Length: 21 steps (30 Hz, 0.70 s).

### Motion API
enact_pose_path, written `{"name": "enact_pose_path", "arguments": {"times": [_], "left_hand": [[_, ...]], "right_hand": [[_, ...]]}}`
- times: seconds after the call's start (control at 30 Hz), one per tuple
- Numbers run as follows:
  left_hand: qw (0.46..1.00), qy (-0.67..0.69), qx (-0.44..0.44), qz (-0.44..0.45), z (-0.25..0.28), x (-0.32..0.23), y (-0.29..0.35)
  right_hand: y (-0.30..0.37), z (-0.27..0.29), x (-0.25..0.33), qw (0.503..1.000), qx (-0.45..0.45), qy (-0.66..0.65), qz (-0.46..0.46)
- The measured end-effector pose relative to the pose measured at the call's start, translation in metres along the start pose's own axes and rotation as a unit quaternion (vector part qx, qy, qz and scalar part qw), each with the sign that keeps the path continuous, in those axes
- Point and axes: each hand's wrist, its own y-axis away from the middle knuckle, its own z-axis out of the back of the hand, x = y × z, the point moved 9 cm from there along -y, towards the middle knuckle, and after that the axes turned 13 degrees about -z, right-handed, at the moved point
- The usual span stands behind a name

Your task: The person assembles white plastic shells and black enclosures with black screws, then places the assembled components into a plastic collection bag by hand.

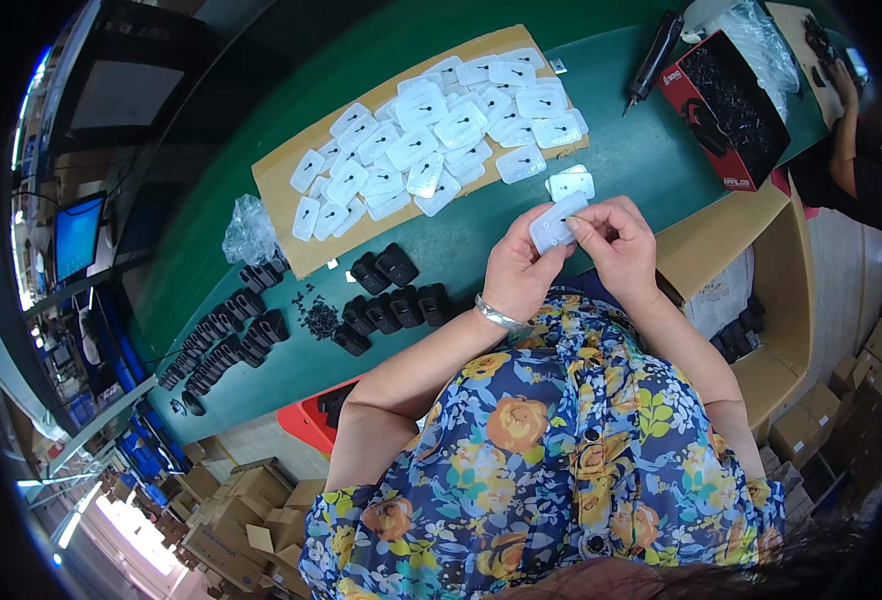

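Across the green table (609, 130) here: cardboard sheet (306, 255), rows of black devices (223, 335), scattered little black parts (319, 318), power screwdriver (656, 60), red box (736, 170)!

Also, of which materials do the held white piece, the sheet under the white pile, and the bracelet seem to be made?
White piece: probably smooth plastic, judging by its even, pale surface and rounded corners; coated card is possible. Sheet: likely matt cardboard, from its dull tan colour. Bracelet: seemingly polished metal, given its silvery highlights.
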Motion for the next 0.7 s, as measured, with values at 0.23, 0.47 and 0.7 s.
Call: {"name": "enact_pose_path", "arguments": {"times": [0.23,0.47,0.7], "left_hand": [[1.0,0.022,0.015,0.005,0.001,0.0,0.0],[1.0,-0.003,0.012,0.017,0.007,0.0,-0.003],[0.998,-0.053,-0.001,0.015,0.013,-0.003,-0.005]], "right_hand": [[0.002,0.002,0.026,0.996,0.021,0.073,0.041],[0.0,-0.003,0.035,0.991,0.047,0.105,0.07],[0.004,-0.01,0.048,0.976,0.041,0.163,0.139]]}}
